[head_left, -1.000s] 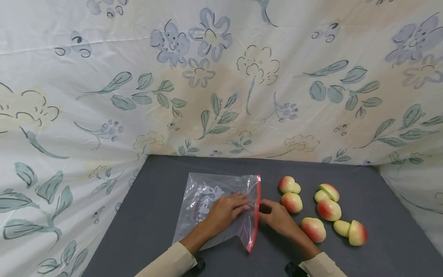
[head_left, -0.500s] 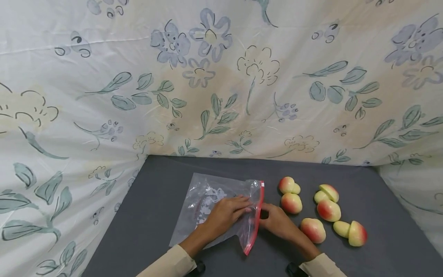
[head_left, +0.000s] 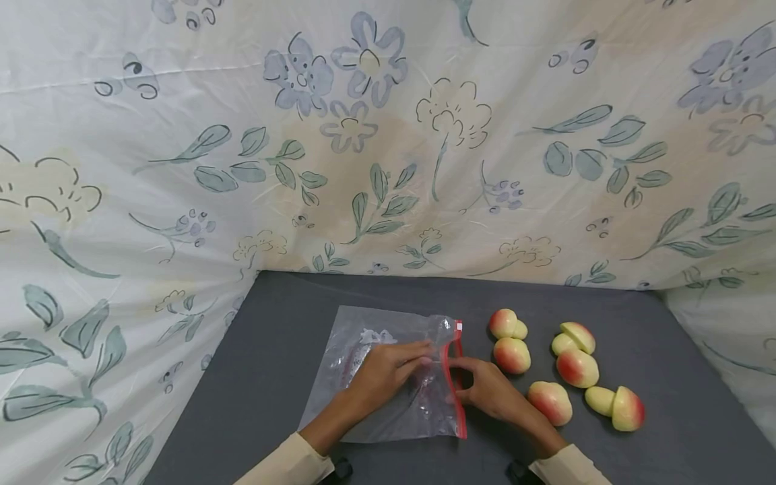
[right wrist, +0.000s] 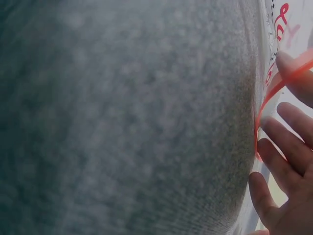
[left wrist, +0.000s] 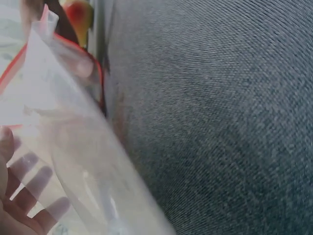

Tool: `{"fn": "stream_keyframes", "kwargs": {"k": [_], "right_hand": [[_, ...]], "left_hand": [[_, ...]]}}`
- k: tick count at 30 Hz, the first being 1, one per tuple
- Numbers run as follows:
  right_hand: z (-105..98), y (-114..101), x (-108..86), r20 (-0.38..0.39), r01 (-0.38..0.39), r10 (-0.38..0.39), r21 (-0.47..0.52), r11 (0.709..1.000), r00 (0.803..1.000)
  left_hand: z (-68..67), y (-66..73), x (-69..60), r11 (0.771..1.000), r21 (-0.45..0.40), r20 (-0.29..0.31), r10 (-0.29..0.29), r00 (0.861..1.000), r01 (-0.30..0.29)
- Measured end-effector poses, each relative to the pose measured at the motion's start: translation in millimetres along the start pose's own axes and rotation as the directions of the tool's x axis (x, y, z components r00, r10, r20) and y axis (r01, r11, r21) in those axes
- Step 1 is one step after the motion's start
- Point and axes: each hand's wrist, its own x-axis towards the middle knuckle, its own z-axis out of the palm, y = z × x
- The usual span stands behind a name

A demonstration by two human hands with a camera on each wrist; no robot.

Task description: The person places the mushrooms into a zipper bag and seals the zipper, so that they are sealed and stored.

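A clear plastic bag (head_left: 397,414) lay flat on the dark tabletop (head_left: 281,364), its red-edged mouth (head_left: 459,411) facing the person's right, the two lips parted. The left hand (head_left: 384,370) rested on the bag near that mouth, fingers extended; the left wrist view showed them through the film. The right hand (head_left: 490,389) was at the red edge with fingers loosely spread, touching it. Cut red-and-yellow fruit pieces (head_left: 512,356) sat to the right, beyond the right hand, before floral fabric (head_left: 388,195).
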Motion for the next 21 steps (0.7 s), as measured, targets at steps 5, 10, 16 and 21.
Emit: {"fn": "stream_keyframes", "kwargs": {"k": [5,10,16,21], "right_hand": [[-9,-14,-1.9,0.047,-0.046,0.047,-0.008,0.999,0.998],[-16,-27,-3.7,0.082,-0.084,0.085,-0.005,0.996,0.993],[-18,-28,-4.8,0.095,-0.099,0.100,-0.008,0.995,0.990],[-19,-28,-5.6,0.095,-0.089,0.089,-0.011,0.996,0.991]], "left_hand": [[-4.8,1.2,-1.0,0.999,-0.048,-0.031,-0.026,0.999,0.024],[-8.2,5.2,-1.8,0.997,-0.069,-0.075,-0.034,0.997,0.028],[-11.5,10.8,-0.5,0.996,-0.073,-0.108,-0.061,0.992,0.053],[-12.0,13.2,-0.2,0.994,-0.083,-0.123,-0.075,0.990,0.065]]}}
